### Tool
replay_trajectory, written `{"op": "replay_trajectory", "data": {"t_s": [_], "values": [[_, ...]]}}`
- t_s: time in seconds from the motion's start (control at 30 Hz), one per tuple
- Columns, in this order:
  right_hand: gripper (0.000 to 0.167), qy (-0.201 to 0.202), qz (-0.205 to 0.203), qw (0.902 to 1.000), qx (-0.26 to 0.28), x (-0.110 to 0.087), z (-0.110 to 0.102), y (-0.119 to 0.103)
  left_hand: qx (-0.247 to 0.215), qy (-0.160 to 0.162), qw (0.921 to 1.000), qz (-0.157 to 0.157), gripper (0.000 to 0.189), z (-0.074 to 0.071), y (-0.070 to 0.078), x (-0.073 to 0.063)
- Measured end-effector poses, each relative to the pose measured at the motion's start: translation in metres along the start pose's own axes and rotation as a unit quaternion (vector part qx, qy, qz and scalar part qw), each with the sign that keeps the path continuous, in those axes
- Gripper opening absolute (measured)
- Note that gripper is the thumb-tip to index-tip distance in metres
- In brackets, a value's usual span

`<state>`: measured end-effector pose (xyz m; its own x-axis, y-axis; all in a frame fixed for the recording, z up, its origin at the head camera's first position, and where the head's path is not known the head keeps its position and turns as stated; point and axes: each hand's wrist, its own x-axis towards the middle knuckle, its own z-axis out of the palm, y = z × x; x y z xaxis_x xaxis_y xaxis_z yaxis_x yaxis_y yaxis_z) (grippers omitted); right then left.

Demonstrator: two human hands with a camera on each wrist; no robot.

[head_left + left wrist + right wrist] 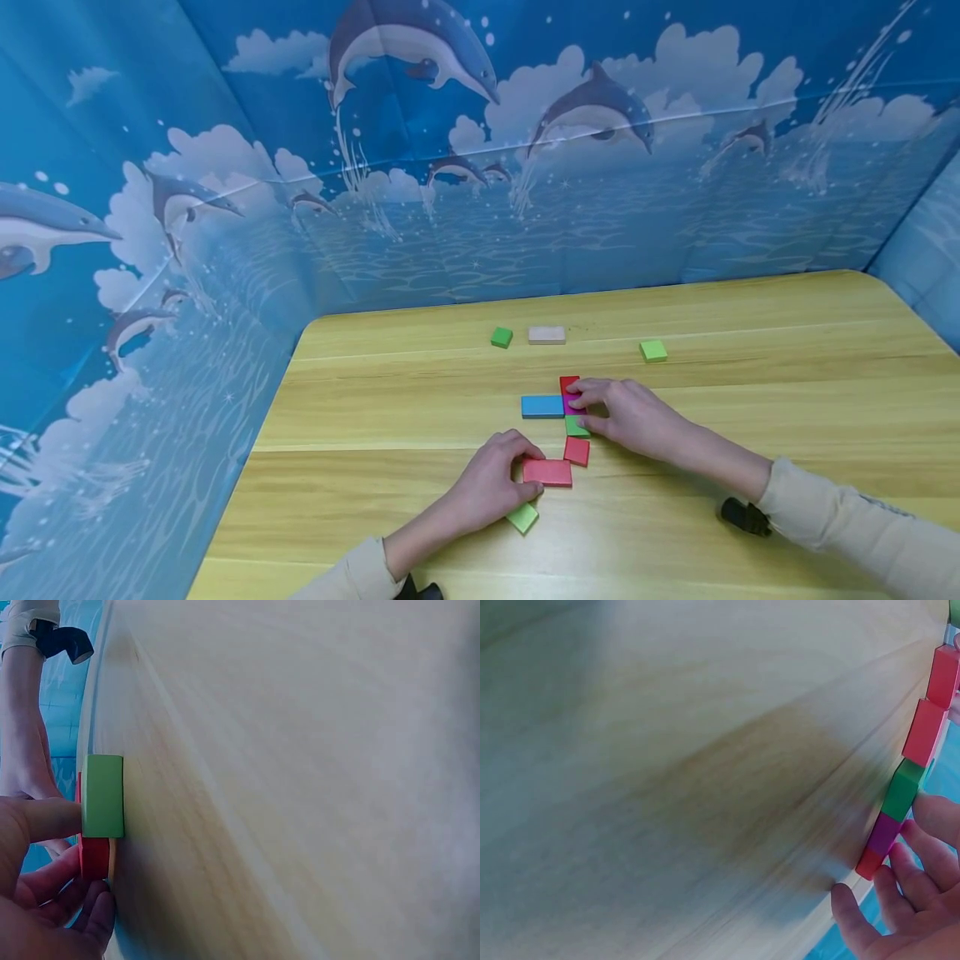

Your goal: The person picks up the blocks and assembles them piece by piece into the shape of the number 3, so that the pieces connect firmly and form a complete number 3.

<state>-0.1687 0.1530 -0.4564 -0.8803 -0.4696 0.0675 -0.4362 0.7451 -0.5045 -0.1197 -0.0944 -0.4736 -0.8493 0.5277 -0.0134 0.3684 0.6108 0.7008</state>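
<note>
In the head view, my left hand (491, 479) holds a light red rectangular block (551, 474) by its edges, thumb in front and fingers behind. Under that thumb lies a light green block (522, 518). My right hand (630, 417) rests its fingertips along the right side of a short row: a red block (569, 382), a purple block (572, 408) and a green block (576, 427). These fingers are loosely bent and spread in the right wrist view. A small red block (577, 451) sits between this row and the held block. A blue block (542, 407) touches the row's left side.
Farther back on the wooden table (405, 367) lie a green block (502, 337), a pale grey-pink block (547, 335) and a light green block (653, 350). A blue dolphin-print curtain (480, 233) stands along the table's back and sides.
</note>
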Motion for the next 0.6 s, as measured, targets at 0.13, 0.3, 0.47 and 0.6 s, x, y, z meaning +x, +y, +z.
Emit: {"op": "replay_trajectory", "data": {"t_s": [0.13,0.3,0.47,0.6], "values": [[0.029,0.001,-0.002,1.0,-0.001,0.0,0.0001,-0.0004,-0.003,0.003,1.0,-0.003,0.025,-0.0001,-0.0001,-0.0008],[0.029,0.001,-0.001,1.0,-0.005,-0.0001,0.0009,-0.0007,-0.004,0.005,1.0,-0.002,0.026,0.0007,-0.0009,-0.0017],[0.029,0.004,-0.005,1.0,-0.007,-0.0002,0.0015,-0.0007,-0.009,0.006,0.9999,-0.002,0.026,0.0012,-0.0019,-0.0022],[0.029,0.008,-0.009,0.9999,-0.006,-0.0002,0.0021,-0.0004,-0.011,0.008,0.9999,-0.004,0.029,0.001,-0.0019,-0.0029]]}}
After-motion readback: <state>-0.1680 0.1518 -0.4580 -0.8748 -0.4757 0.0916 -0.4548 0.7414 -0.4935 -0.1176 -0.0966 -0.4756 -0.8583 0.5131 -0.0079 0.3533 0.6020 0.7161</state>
